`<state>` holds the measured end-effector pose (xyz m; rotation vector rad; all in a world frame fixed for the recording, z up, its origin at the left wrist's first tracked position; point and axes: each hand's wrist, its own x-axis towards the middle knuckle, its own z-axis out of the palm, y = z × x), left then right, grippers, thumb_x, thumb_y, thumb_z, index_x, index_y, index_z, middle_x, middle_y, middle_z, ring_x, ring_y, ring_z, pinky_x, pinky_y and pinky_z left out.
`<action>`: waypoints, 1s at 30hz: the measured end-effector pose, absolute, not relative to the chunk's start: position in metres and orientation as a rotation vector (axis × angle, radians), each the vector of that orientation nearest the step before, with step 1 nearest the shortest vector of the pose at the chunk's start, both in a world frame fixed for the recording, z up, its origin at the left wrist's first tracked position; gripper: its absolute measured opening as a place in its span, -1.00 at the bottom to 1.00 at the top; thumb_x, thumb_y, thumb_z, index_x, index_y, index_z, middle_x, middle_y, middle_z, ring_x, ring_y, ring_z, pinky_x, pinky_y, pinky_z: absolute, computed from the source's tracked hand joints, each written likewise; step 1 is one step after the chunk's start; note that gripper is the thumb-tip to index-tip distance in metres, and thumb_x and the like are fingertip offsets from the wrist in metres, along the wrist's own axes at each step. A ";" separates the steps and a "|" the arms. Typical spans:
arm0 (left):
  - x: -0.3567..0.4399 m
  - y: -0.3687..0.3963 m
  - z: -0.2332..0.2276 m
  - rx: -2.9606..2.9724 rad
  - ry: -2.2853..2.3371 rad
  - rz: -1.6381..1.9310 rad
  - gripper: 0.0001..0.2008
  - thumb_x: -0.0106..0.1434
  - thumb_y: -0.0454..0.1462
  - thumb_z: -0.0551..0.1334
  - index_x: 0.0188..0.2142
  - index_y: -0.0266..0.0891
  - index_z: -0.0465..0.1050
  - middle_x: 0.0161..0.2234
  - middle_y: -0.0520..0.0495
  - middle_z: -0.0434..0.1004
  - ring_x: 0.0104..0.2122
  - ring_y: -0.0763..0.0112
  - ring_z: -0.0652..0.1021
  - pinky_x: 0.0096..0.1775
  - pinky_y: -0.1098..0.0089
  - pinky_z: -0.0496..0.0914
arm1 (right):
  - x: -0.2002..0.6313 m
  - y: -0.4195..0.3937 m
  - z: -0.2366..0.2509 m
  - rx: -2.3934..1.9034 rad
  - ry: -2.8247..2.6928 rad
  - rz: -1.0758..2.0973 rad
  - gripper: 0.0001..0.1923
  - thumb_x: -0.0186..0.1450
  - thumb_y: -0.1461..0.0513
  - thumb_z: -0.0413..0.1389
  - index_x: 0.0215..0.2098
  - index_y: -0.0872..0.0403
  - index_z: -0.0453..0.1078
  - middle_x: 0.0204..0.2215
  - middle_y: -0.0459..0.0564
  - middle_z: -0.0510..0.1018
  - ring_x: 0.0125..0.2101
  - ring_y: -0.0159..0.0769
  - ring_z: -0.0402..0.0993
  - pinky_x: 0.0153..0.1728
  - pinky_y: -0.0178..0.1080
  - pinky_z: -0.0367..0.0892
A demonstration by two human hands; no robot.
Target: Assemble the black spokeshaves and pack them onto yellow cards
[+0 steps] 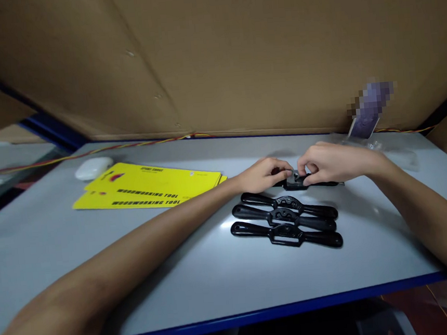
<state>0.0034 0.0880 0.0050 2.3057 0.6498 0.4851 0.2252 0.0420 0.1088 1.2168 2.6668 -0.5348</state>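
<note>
A black spokeshave (296, 186) lies crosswise on the table, partly covered by both hands. My left hand (266, 175) is closed at its middle, with thumb and fingertips at a small metal part there. From the other side, my right hand (330, 162) pinches the same spokeshave close to its centre, fingers curled. The exact fingertip contact is hidden. Nearer to me, three more black spokeshaves lie roughly parallel: an upper one (289, 202), a middle one (284, 216) and the nearest one (286, 232).
Yellow cards (157, 178) printed "WOODWORKING TOOL" lie overlapped at the left, beside a white rounded object (93, 169). A purple, partly blurred item (370, 115) leans at the back right near clear plastic (402, 158). A cable (127, 146) runs along the cardboard wall (237, 57).
</note>
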 end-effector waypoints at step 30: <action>0.002 0.084 0.009 2.263 0.692 0.479 -0.58 0.35 0.02 0.24 -0.12 -0.30 0.63 -0.35 -0.05 0.59 -0.39 0.40 0.46 -0.30 0.37 0.31 | 0.253 0.062 0.113 1.456 2.683 -0.451 -0.85 0.29 0.17 0.22 -0.19 0.02 0.54 -0.39 -0.11 0.67 -0.42 -0.28 0.50 -0.34 -0.22 0.22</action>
